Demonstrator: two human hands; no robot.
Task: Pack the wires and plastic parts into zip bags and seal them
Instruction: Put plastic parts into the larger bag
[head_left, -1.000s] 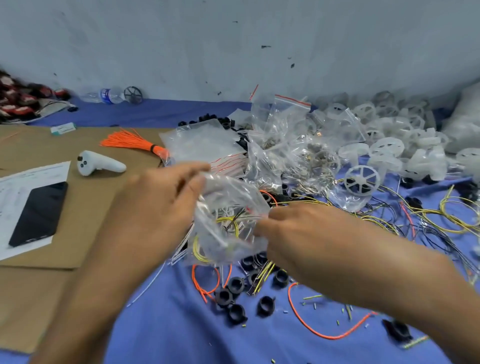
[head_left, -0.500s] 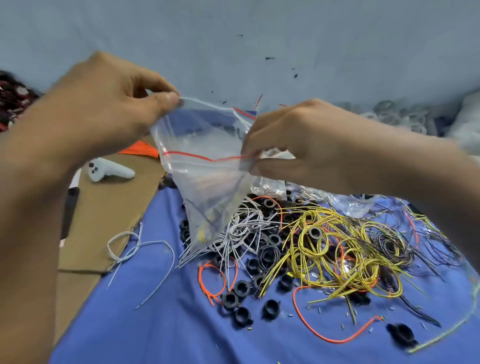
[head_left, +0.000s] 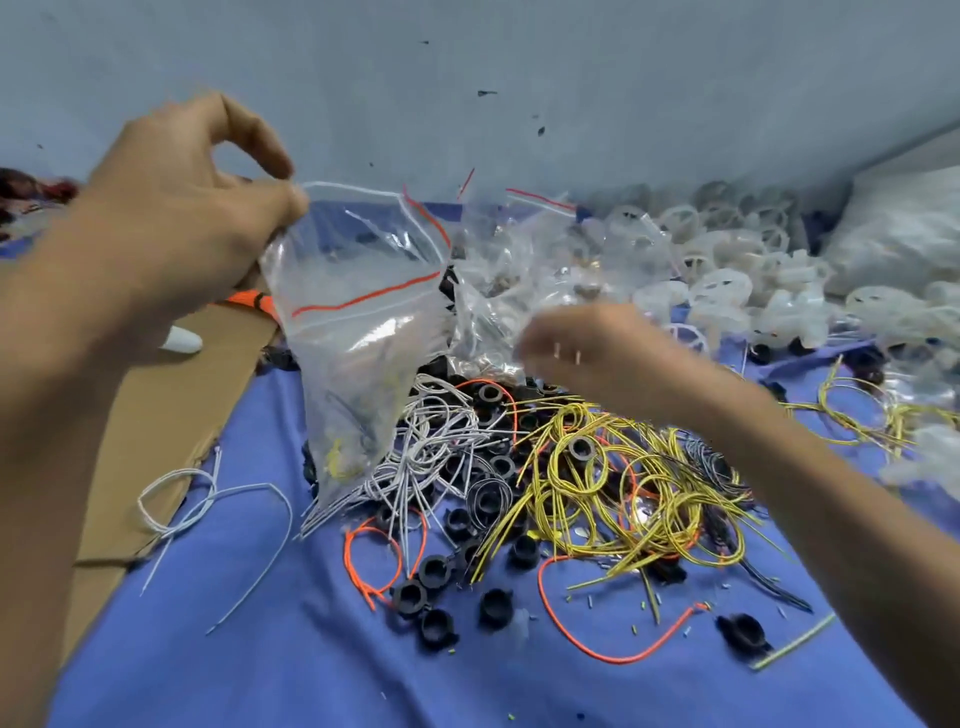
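My left hand pinches the top corner of a clear zip bag with a red seal line and holds it up, mouth open. A few wires show dimly inside, near its bottom. My right hand is blurred, apart from the bag, low over the heap to its right; how its fingers lie is unclear. Below lie coiled yellow wires, white wires, orange wires and black plastic rings on the blue cloth.
A heap of empty zip bags and many white plastic wheels lie at the back by the wall. Brown cardboard covers the left side, with a white controller and an orange tassel on it.
My right hand has let go of the bag's mouth and dropped to the right, toward the heap. My left hand still holds the bag up; its mouth now hangs open.
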